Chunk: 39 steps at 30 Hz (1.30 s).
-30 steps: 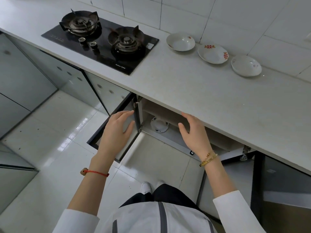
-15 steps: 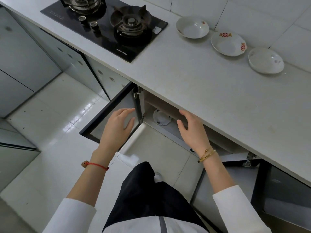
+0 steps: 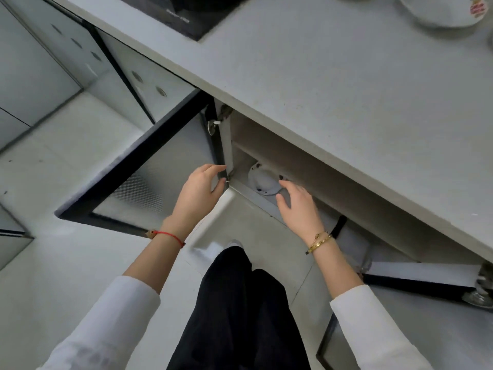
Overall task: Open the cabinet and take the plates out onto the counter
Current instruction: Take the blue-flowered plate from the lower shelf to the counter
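nearest the camera: black trousers (image 3: 240,311) and two white sleeves, over a pale tiled floor (image 3: 66,263). left hand (image 3: 198,192) wears a red string bracelet (image 3: 170,237); its grip is released, fingers loosely curved, tips at the bottom corner of the cabinet frame where the left door (image 3: 138,180) hinges. that door is black-framed with a frosted, mesh-textured panel and stands swung wide. right hand (image 3: 300,209) wears a gold bracelet (image 3: 318,243); its grip is also released, fingers spread, holding nothing, reaching into the cabinet (image 3: 306,161) opening with fingertips just beside a white plate (image 3: 262,178). the plate lies on the cabinet's bottom shelf near the left wall; whether fingers touch it cannot be told. the right door (image 3: 416,279) is open too.

above, the grey table (image 3: 333,81) overhangs the cabinet. at its far edge a black hob (image 3: 186,14) carries small white lettering, too blurred to read. top right, a white dish (image 3: 440,12) with a red printed motif on its rim sits on the table; the motif is not legible.
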Each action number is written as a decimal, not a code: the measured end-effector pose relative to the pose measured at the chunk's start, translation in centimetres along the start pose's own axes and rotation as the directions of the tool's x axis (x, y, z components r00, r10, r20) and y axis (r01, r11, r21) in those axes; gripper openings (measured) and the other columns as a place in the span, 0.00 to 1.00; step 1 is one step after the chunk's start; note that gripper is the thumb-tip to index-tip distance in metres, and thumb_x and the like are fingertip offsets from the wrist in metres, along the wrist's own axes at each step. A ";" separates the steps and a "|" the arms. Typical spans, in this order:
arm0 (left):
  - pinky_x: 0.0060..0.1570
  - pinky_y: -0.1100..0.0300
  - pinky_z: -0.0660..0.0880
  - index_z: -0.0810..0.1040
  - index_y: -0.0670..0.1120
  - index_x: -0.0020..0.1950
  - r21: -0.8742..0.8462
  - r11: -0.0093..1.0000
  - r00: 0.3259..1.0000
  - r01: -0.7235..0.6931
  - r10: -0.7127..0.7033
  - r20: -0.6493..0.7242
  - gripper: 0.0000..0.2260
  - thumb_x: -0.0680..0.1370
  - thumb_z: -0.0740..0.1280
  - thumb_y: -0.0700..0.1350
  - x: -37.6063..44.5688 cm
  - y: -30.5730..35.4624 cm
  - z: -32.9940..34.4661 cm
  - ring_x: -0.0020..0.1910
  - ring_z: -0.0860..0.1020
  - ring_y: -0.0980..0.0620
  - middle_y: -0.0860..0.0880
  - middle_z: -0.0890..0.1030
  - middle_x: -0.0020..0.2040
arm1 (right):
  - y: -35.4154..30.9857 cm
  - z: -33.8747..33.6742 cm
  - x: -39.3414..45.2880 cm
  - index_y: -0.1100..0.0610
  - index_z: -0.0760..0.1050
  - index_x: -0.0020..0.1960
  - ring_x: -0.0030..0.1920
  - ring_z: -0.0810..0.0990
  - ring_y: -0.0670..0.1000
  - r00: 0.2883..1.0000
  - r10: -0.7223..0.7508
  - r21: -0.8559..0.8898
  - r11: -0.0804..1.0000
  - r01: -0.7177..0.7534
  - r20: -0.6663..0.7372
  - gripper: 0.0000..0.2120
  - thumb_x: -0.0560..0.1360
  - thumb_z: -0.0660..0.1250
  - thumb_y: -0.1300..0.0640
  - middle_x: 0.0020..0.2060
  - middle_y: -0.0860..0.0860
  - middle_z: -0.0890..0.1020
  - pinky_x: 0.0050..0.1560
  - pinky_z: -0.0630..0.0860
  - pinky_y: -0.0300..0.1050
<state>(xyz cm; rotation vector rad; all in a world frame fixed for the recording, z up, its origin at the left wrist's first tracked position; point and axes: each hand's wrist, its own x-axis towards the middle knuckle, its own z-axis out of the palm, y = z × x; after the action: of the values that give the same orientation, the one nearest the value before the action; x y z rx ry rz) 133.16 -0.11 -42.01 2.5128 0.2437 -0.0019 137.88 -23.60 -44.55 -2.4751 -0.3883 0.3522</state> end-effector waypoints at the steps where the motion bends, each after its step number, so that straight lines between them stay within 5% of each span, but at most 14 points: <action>1: 0.62 0.53 0.73 0.76 0.44 0.67 -0.002 1.000 1.000 -0.004 0.004 0.012 0.15 0.81 0.62 0.45 1.2 -1.3 2.0 0.62 0.77 0.46 0.45 0.79 0.61 | 1.6 1.7 1.1 0.58 0.69 0.68 0.65 0.72 0.55 1.000 0.002 -0.006 1.000 -0.002 0.000 0.18 0.80 0.58 0.55 0.64 0.56 0.76 0.62 0.69 0.47; 8: 0.52 0.61 0.69 0.78 0.37 0.63 -0.054 0.999 0.999 -0.004 0.006 0.050 0.13 0.79 0.64 0.38 9.5 -10.6 16.4 0.53 0.79 0.40 0.37 0.80 0.56 | 12.7 13.5 9.8 0.63 0.70 0.66 0.59 0.77 0.62 0.998 0.039 -0.063 0.997 -0.036 0.043 0.18 0.79 0.60 0.59 0.59 0.64 0.78 0.56 0.72 0.47; 18: 0.59 0.55 0.74 0.77 0.37 0.65 -0.084 0.996 0.998 -0.007 0.011 0.057 0.16 0.77 0.64 0.38 18.0 -21.2 32.5 0.58 0.79 0.40 0.37 0.80 0.60 | 25.4 26.5 19.6 0.63 0.66 0.71 0.67 0.71 0.60 0.983 0.163 -0.029 0.986 -0.166 -0.088 0.21 0.80 0.59 0.57 0.66 0.62 0.74 0.63 0.69 0.46; 39: 0.54 0.52 0.75 0.75 0.38 0.62 0.062 0.998 0.985 0.007 -0.017 0.172 0.15 0.80 0.63 0.46 27.6 -27.0 46.6 0.56 0.77 0.37 0.36 0.78 0.58 | 37.5 33.6 28.7 0.68 0.68 0.64 0.63 0.71 0.62 0.936 0.322 -0.022 0.944 -0.328 -0.139 0.18 0.80 0.58 0.56 0.61 0.65 0.73 0.63 0.68 0.50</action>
<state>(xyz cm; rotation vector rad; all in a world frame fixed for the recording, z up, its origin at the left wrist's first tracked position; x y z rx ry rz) 158.06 -0.55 -97.14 2.5537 0.1902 -0.2348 160.34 -25.01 -98.01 -2.5898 0.0739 0.3097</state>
